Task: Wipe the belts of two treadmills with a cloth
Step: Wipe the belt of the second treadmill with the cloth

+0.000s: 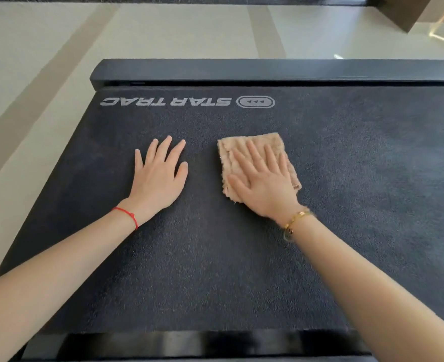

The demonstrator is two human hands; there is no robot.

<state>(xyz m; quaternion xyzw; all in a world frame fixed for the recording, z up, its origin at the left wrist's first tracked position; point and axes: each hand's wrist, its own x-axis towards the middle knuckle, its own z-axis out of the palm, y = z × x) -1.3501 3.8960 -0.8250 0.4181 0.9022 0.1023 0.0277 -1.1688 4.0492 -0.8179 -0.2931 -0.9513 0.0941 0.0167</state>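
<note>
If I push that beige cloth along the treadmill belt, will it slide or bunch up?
The cloth looks soft and fluffy, so probably floppy. On the textured belt it may drag and bunch. The flat right hand pressing it should help.

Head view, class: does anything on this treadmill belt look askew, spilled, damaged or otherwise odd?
Nothing stands out. The dark textured treadmill belt shows no spill or tear. The folded beige terry cloth lies flat under the open right hand; the left hand rests flat on the belt beside it. The white logo only reads upside down from here.

Flat hands (160, 173), cloth (257, 163), belt (215, 257).
</note>
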